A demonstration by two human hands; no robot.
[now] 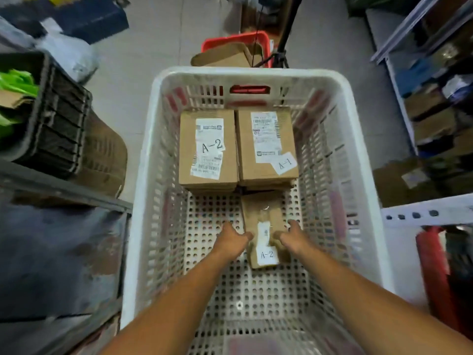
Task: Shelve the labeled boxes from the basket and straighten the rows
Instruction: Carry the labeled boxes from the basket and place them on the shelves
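A white perforated basket (143, 190) stands on the floor below me. At its far end lie two stacks of brown cardboard boxes: the left top box (207, 160) is labeled A-2, the right top box (266, 144) A-1. Nearer to me a small brown box (263, 221) with an A-2 sticker lies on the basket floor. My left hand (234, 238) grips its left side and my right hand (291, 238) grips its right side, fingers curled onto the cardboard.
A black crate (58, 119) with green material sits at left on a grey shelf. A red basket (240, 42) holding cardboard stands beyond the white one. Metal shelving (435, 119) with boxes runs along the right. A tripod leg (284, 34) stands behind.
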